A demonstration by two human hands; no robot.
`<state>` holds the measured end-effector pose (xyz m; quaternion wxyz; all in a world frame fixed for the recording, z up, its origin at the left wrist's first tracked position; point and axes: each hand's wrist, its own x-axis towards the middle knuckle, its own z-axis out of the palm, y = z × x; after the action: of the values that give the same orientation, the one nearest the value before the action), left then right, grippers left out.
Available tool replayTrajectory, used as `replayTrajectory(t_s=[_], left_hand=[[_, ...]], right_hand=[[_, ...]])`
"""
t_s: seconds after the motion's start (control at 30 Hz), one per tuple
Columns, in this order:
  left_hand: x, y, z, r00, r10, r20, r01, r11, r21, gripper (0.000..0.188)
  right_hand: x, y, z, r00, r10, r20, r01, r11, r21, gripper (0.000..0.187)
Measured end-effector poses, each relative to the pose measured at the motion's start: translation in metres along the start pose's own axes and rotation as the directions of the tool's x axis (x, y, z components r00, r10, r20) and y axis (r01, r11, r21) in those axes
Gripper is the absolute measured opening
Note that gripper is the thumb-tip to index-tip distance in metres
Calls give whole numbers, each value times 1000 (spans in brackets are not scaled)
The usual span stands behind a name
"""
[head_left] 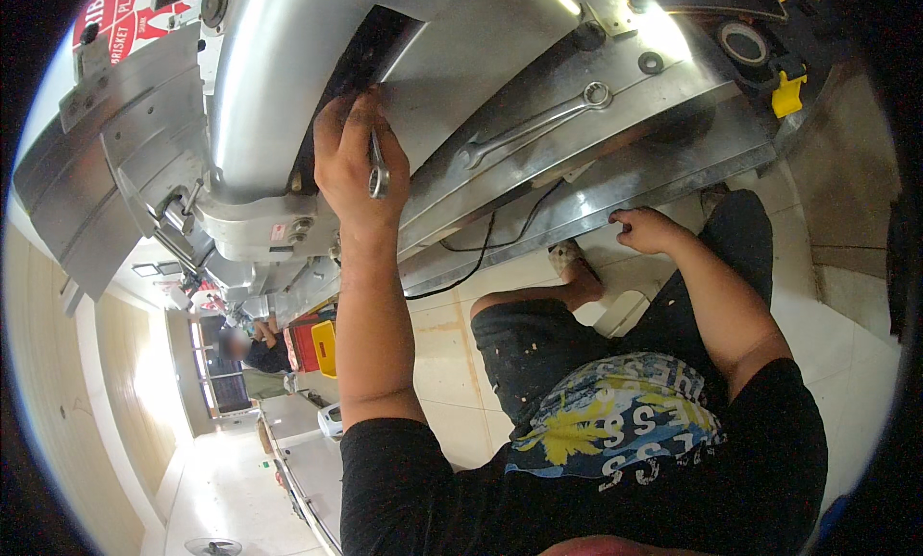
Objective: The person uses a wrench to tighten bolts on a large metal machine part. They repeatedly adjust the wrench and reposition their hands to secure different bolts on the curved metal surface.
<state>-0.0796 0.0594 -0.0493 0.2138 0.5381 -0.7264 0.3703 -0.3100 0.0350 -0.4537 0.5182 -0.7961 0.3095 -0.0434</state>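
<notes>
My left hand (pixel 358 166) is closed around a small combination wrench (pixel 378 179), whose ring end points back past the wrist side of the palm. Its fingertips reach into a dark rectangular opening (pixel 370 51) in a silver metal machine housing (pixel 279 65), so the wrench's other end is hidden. Over to the right, a larger combination wrench (pixel 529 128) lies on the machine's metal base. Near its ring end sits a small dark round knob or washer (pixel 651 63). My right hand (pixel 649 231) is by the lower metal edge, holding nothing, with index finger and thumb apart.
A black cable (pixel 488 248) hangs below the metal edge (pixel 673 186). A yellow part (pixel 788 94) and a dark ring (pixel 745 42) are at upper right. Curved metal plates (pixel 125 162) stand at left. Farther back are a yellow crate (pixel 327 349) and another person (pixel 264 352).
</notes>
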Motion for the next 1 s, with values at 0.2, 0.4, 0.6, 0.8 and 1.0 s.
replayTrajectory(t_s=[0.2, 0.4, 0.6, 0.8, 1.0], left_hand=[[6, 2, 11, 998, -51, -28, 51, 999, 10, 20], [11, 7, 13, 997, -80, -2, 80, 997, -18, 19], [10, 6, 18, 998, -58, 6, 58, 998, 16, 22], [6, 7, 18, 976, -201, 89, 190, 975, 118, 26], [-1, -27, 21, 988, -74, 136, 59, 992, 113, 33]], right_hand=[[4, 0, 1, 1000, -8, 16, 8, 1000, -19, 52], [2, -8, -4, 998, 40, 45, -39, 999, -12, 50], [-1, -31, 1, 995, -64, -82, 69, 995, 66, 49], [-56, -255, -71, 397, -594, -700, 761, 640, -112, 41], [-3, -333, -113, 216, -548, -808, 802, 571, -173, 50]])
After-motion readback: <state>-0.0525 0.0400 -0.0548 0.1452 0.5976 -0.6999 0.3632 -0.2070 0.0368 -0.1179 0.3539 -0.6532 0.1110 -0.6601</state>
